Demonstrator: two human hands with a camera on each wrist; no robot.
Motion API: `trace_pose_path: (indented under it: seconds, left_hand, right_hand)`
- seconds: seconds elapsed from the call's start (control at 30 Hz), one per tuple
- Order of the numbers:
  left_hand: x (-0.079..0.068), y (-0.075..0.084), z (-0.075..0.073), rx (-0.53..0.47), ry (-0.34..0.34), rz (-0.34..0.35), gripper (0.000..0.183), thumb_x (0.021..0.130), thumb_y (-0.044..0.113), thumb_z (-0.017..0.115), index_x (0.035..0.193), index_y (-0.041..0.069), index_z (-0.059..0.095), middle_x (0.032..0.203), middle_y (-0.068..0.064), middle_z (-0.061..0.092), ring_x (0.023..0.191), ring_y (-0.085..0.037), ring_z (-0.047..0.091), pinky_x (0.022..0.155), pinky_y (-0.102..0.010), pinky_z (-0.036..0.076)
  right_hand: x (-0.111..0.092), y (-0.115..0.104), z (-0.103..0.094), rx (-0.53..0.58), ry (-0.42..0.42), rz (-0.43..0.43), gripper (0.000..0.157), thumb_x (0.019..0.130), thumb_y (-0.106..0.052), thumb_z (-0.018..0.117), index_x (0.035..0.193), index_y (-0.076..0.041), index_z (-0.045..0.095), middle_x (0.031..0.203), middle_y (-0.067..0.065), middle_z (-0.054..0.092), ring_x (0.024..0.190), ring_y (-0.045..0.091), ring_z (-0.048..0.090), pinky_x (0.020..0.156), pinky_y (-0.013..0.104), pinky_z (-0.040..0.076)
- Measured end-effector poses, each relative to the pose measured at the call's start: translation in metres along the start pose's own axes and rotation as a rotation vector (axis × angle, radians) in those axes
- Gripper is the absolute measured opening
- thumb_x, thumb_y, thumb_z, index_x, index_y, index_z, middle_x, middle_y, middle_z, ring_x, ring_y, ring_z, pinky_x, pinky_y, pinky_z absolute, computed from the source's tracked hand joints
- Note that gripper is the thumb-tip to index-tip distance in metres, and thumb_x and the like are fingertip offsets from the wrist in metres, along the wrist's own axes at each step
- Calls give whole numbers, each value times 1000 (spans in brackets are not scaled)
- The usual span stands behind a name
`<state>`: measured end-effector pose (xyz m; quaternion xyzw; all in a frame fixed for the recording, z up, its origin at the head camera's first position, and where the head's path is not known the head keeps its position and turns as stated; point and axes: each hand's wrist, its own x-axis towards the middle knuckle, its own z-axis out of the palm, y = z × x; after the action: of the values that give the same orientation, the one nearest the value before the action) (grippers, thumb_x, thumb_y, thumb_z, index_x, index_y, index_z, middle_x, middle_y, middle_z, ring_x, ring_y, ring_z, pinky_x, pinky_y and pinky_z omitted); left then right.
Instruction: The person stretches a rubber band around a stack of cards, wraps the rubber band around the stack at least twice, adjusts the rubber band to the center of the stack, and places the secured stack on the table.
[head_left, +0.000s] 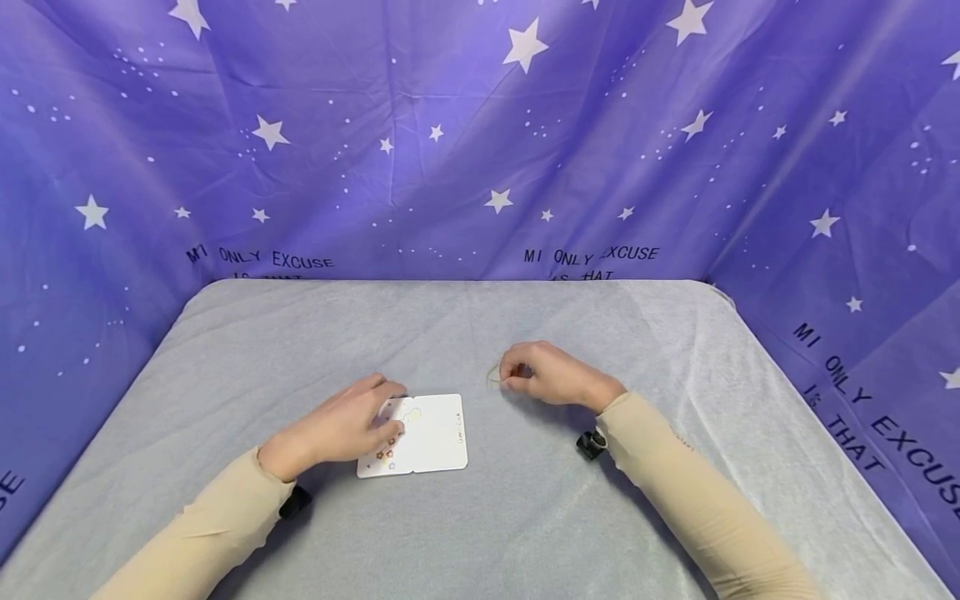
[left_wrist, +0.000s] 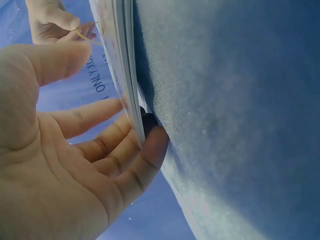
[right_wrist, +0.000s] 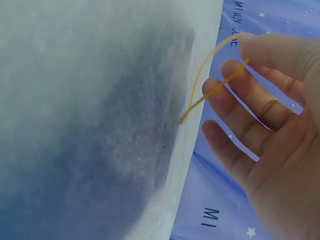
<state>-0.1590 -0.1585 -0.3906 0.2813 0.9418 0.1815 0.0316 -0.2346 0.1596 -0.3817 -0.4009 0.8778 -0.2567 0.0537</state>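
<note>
A white, round-cornered notebook (head_left: 438,433) lies flat on the table, with small flower prints on its left part and a line of writing near its right edge. Small notches show midway along its edges. My left hand (head_left: 341,421) holds its left end; in the left wrist view, fingers (left_wrist: 142,167) curl at the edge of its layered pages (left_wrist: 127,65), the thumb standing apart. To the right of the notebook, my right hand (head_left: 551,375) pinches a thin yellow rubber band (right_wrist: 200,80) between thumb and index finger. The band hangs as a narrow loop, its far end close to the cloth.
A pale grey-blue cloth (head_left: 525,525) covers the table. Behind it and at both sides hangs a purple curtain (head_left: 450,183) with white stars and printed words. Black wrist devices (head_left: 591,445) sit under both beige sleeves (head_left: 675,475).
</note>
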Motion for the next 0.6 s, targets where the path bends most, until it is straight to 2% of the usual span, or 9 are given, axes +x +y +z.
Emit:
trace_pose_path:
  seconds: [0.2,0.37,0.53,0.6]
  left_hand:
    - [3,0,0,4,25,1,39,82,17,62,117,3,55,106,-5,55,80,-11,47,70,-31,42]
    - [4,2,-3,-10,-8,-60,38,78,16,65,114,6,58,103,-3,54,83,-12,50,72,-31,44]
    - [7,4,-8,-80,-40,-115,33,75,16,68,107,11,62,98,0,53,87,-15,50,77,-36,44]
    - [8,3,-10,-125,-43,-117,28,73,14,69,101,14,63,96,1,53,88,-15,50,79,-37,43]
  right_hand:
    - [0,-2,1,110,11,-1,4,82,-15,65,80,-14,62,79,-12,58,76,5,55,70,30,48]
    - [0,-7,0,128,10,-11,3,83,-16,63,81,-14,62,80,-11,59,78,6,55,72,34,48]
    - [0,-12,0,120,3,-19,6,85,-18,61,82,-13,62,81,-13,57,79,6,54,74,34,47]
    - [0,-13,0,116,2,-21,7,85,-19,61,83,-12,62,81,-13,57,79,6,54,73,34,47]
